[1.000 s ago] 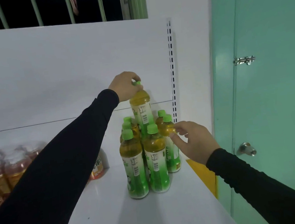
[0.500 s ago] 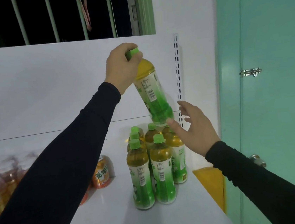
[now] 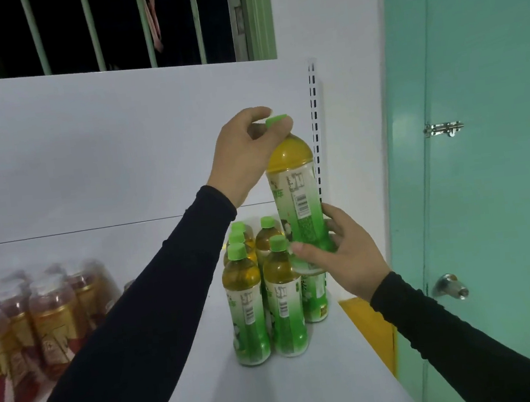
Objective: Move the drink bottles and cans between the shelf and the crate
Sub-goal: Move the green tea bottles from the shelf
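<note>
Lifted bottle (image 3: pixel 297 193) now up off the shelf (image 3: pixel 311 390), above the cluster of bottles (image 3: pixel 268 296); left hand (image 3: pixel 245 156) pinching the green cap (image 3: pixel 276 122), right hand (image 3: pixel 345 254) newly curled round its base – handover under way, crate out of sight

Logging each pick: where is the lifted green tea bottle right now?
Head view, right of centre: the lifted bottle hangs above the shelf cluster, left hand at its cap, right hand gripping its base.
</note>
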Motion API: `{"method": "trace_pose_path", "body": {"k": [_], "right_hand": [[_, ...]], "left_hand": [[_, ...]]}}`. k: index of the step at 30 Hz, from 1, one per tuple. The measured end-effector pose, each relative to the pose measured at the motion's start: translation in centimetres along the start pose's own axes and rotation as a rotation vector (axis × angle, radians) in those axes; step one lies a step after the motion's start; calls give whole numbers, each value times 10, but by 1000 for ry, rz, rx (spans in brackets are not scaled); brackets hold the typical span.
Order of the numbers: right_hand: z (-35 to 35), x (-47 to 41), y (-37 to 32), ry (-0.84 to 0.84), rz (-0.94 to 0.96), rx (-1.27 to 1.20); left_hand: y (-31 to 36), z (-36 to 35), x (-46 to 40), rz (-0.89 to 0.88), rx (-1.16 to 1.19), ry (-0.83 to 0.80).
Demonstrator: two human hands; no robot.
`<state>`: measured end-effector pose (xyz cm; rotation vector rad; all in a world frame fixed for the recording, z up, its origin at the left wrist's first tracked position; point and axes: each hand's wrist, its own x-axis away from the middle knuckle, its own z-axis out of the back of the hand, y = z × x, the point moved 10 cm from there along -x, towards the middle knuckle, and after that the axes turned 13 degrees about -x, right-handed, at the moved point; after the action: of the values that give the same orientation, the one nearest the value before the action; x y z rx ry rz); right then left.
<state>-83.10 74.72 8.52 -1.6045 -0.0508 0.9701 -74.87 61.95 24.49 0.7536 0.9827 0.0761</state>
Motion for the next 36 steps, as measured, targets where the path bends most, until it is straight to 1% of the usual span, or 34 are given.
{"method": "trace_pose_path", "body": {"k": [3,5,7,10,12,15,17,22,24,26,28,30,32,34,36], "right_hand": [[-1,10,12,5,-36,-160],[-4,15,15,-27,-59,-253],[-7,20,15,-75,-71,-300],[-13,22,17,-141,-101,-357],[-16,23,18,-178,-121,-384],[-19,25,16,-227,-125,-379],[-18,26,14,-228,-112,-325],[-14,29,0,-150,-6,-31],[-11,28,0,-106,23,11],[-6,28,6,-50,10,-7],[-2,27,11,-33,-13,-61],[-3,26,12,-76,-22,-164],[-7,29,10,-146,-39,-254],[-12,31,13,-206,-80,-325],[-14,32,21,-229,-148,-382]], "left_hand": [[-20,-6,17,104,115,-45],[-36,-15,31,168,164,-100],[-52,-27,48,244,231,-177],[-60,-46,71,326,416,-310],[-62,-50,76,348,486,-338],[-69,-48,76,368,508,-288],[-73,-45,77,404,509,-237],[-77,-34,77,457,470,-66],[-75,-30,76,449,449,-19],[-72,-30,76,431,432,-3],[-71,-31,76,416,422,-11],[-70,-31,75,410,426,-39],[-70,-35,75,415,455,-102],[-70,-43,76,425,497,-172],[-72,-47,78,426,515,-186]]}}
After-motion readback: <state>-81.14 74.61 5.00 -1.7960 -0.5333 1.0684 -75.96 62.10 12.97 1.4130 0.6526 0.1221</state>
